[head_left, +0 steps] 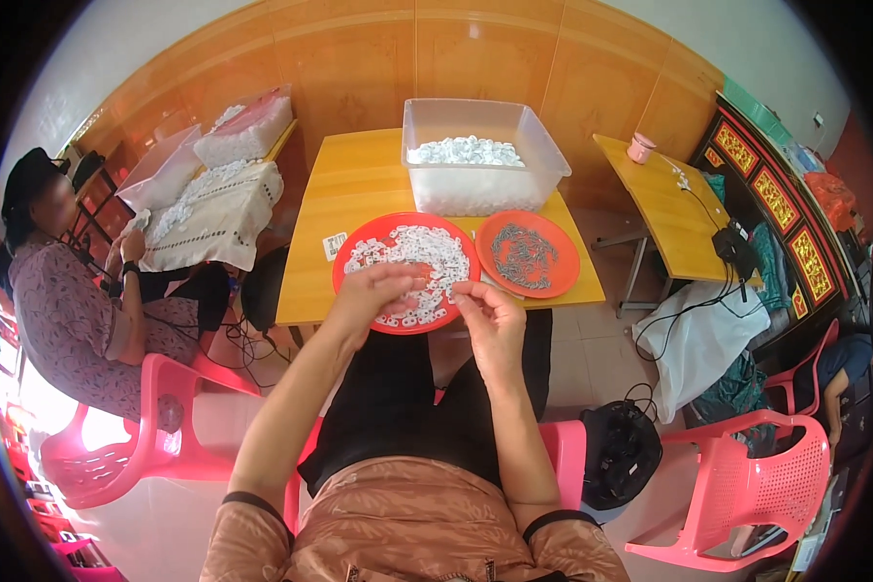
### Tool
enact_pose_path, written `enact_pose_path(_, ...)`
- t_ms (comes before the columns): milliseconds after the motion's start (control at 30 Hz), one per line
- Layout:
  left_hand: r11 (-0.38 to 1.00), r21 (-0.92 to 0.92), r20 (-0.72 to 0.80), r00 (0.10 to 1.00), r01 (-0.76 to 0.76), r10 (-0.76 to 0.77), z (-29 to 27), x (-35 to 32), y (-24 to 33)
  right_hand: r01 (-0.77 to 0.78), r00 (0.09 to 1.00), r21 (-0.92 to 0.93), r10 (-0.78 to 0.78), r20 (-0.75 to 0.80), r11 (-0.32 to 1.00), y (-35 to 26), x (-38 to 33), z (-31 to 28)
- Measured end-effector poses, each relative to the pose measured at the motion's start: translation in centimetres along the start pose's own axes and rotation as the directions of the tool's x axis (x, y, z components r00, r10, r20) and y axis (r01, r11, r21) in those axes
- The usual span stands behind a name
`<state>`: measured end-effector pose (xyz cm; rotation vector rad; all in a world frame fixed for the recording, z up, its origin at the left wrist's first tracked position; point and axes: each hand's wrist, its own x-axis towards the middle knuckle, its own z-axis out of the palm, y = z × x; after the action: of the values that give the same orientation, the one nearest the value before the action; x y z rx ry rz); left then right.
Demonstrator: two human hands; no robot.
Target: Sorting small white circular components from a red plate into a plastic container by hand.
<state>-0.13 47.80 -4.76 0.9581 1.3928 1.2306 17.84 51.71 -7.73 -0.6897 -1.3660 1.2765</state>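
A round red tray (352, 231) full of small white plastic pieces (427, 242) lies before me at the front of the yellow table. My left hand (373, 294) is over its lower left part, fingers stretched to the right and thumb apart; I see nothing held in it. At the tray's lower right edge, my right hand (492, 315) has thumb and forefinger pinched together, and what lies between them is too small to make out. Just right stands an orange-red plate (565, 276) with a heap of thin grey metal pieces (524, 256), possibly nails.
Behind the trays, a clear plastic tub (485, 184) of white pieces stands on the yellow table (344, 170). At left, a person (78, 252) sits by a cloth-covered table with more tubs. Pink chairs (747, 485), a black bag (621, 451) and a side table (660, 213) are around me.
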Motion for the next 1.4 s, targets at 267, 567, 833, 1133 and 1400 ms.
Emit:
enact_pose_path(267, 0.908, -0.417, -0.04, 0.999, -0.042, 0.027, -1.9, -7.2, -3.3, -0.053, 0.977, -0.116, 0.076, 0.201, 0.992, -1.0, -2.2, 2.9)
enact_pose_path(567, 0.856, -0.502, -0.187, 0.982, -0.128, 0.037, -0.8, -9.6, -3.6, 0.083, 0.937, -0.187, -0.013, 0.348, 0.979, -2.7, -4.0, 5.1)
enact_pose_path(833, 0.815, -0.564, -0.181, 0.983, -0.134, 0.036, -0.5, -10.2, -3.2, 0.205, 0.922, -0.194, -0.123, 0.368, 0.959, -3.7, -4.1, 5.0)
enact_pose_path(1133, 0.809, -0.566, -0.2, 0.978, -0.161, 0.055, -0.7, -10.2, -3.2, 0.206, 0.921, -0.192, -0.124, 0.37, 0.96, -3.5, -4.1, 5.0)
enact_pose_path(1400, 0.851, -0.478, -0.247, 0.963, -0.218, 0.108, -0.1, -10.0, -3.4, 0.229, 0.919, -0.219, -0.137, 0.369, 0.949, -3.5, -4.1, 5.0)
